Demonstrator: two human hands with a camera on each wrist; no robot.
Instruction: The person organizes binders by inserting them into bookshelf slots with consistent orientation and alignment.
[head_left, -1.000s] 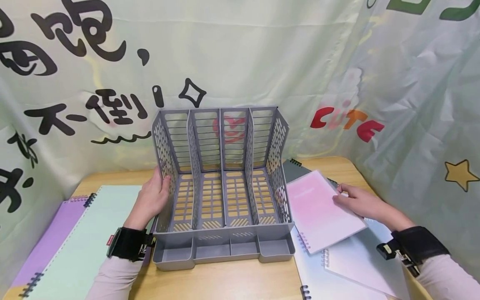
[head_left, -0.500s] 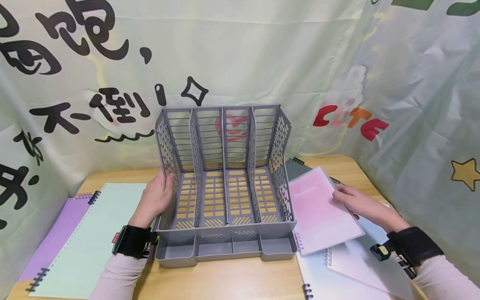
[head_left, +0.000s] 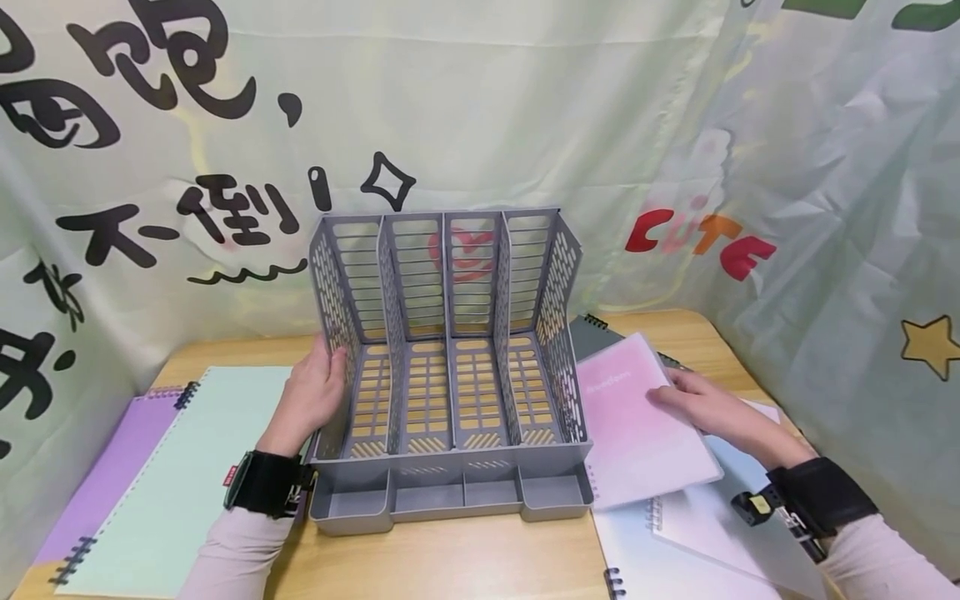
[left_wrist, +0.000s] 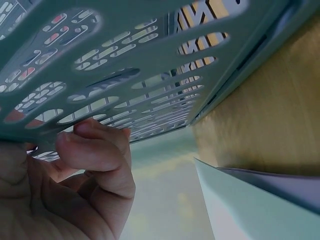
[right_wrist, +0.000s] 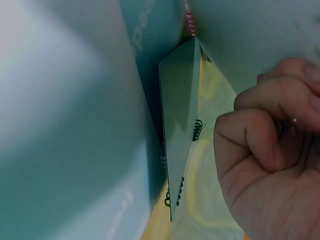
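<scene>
A grey desktop file organizer stands in the middle of the table, with four-sided slots above and shallow trays along its front. My left hand grips its left side wall; in the left wrist view, curled fingers meet the slotted panel. Right of the organizer, my right hand pinches a pink spiral notebook by its right edge, thumb on the cover. The notebook is tilted above the other notebooks, its coil side close to the organizer. In the right wrist view, the fingers are curled behind it.
Beneath the pink notebook lie a pale blue notebook and a whitish one. A dark grey notebook shows behind. Mint green and purple notebooks lie at the left. A printed cloth hangs behind the table.
My right hand has drawn the pink notebook slightly left, toward the organizer, and its thumb sits farther in on the cover. My left hand keeps its grip on the organizer.
</scene>
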